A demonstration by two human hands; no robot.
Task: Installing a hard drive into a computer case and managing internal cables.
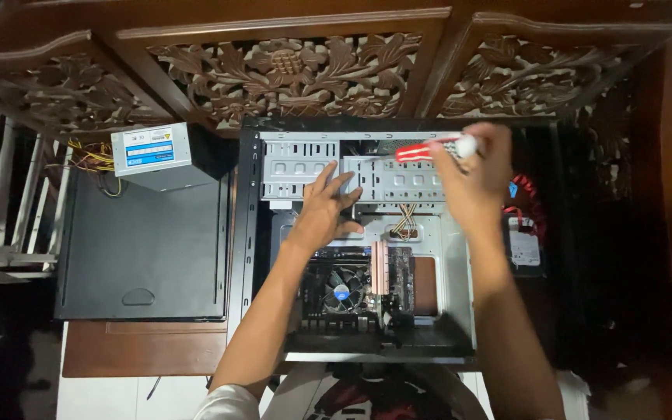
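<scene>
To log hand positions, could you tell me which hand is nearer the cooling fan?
Left. The left hand rests just above the cooling fan; the right hand is farther up-right.

An open computer case [252,233] is lying in the middle of the frame, with its drive bays [386,177] sitting toward the top and a fan [341,294] sitting lower down inside it. The left hand [322,211] is resting inside the case below the bays, while the right hand [472,180] is hovering over the case's upper right, holding a screwdriver [429,148] that is pointing left. Left of the case a side panel [141,249] is lying flat, with a power supply [153,155] sitting at its upper edge, and a hard drive [524,250] is lying just right of the case.
</scene>
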